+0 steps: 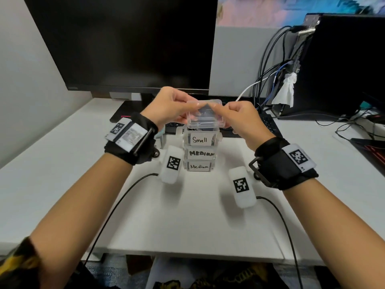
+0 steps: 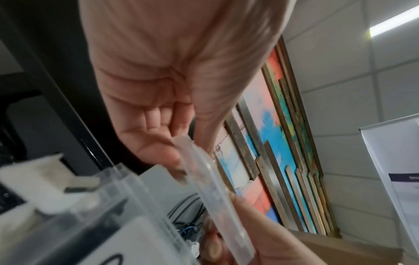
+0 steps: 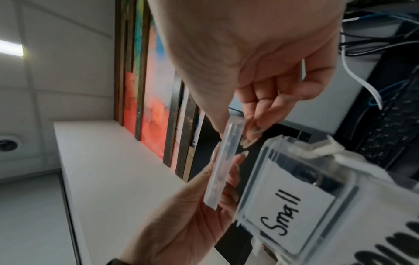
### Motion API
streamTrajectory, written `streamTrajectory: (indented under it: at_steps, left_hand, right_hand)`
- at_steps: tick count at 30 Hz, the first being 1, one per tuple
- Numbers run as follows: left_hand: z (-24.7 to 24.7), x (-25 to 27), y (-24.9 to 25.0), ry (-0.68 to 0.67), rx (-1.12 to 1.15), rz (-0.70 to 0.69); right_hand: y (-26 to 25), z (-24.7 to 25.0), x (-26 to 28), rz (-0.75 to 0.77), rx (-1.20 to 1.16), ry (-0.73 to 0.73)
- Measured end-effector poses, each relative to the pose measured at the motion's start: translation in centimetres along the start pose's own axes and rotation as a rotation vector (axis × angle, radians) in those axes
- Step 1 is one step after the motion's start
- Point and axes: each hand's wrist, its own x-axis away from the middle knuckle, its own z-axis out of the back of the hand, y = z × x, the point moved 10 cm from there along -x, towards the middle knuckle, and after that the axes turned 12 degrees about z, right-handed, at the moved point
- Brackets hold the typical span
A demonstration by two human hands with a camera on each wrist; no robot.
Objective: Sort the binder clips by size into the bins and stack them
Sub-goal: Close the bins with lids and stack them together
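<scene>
White desk point(image 1: 187, 215) nearest you carries three stacked clear bins point(image 1: 199, 152), labelled Medium, Medium, Small from the bottom; just above the top one, your left hand point(image 1: 170, 107) and right hand point(image 1: 242, 119) pinch opposite edges of a clear lid point(image 1: 205, 113); a dark monitor point(image 1: 125, 42) stands beyond.

from my seat i see a white desk point(image 1: 62, 163) against pale walls, a dark monitor point(image 1: 125, 42) at the back, a black computer tower point(image 1: 343, 63) trailing cables, a colourful framed painting point(image 3: 156, 86), and a ceiling strip light point(image 2: 394, 23).
</scene>
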Motion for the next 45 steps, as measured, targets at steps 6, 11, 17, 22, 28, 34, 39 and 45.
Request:
streamTrajectory:
  at_steps: [6,11,17,22,28,34,39,45]
  left_hand:
    - [0.7,-0.2,-0.6,0.108,-0.060,-0.015]
    - [1.4,0.0,-1.7,0.239,-0.280,0.014]
    - [1.2,0.3,-2.5,0.248,-0.343,0.102]
    - [0.9,0.5,-2.8,0.217,-0.387,0.115]
    - [0.4,0.6,-3.2,0.182,-0.439,0.145]
    - [0.3,0.8,-5.0,0.092,-0.489,0.271]
    - [-0.2,1.0,-5.9,0.026,-0.446,0.336]
    - [-0.1,1.1,-5.7,0.051,-0.477,0.318]
  right_hand:
    - [2.1,-0.4,0.0,-0.070,0.020,-0.010]
    - [3.3,-0.8,0.2,-0.101,0.121,-0.037]
    - [3.5,-1.2,0.8,-0.089,0.117,-0.035]
    - [2.2,-0.6,1.0,-0.011,0.217,0.022]
    - [3.2,-1.0,2.0,-0.167,0.198,-0.035]
    - [5.2,-2.2,4.2,-0.482,0.127,-0.247]
    - [5.1,-2.6,4.4,-0.508,0.141,-0.301]
    - [5.0,-2.6,4.3,-0.494,0.107,-0.271]
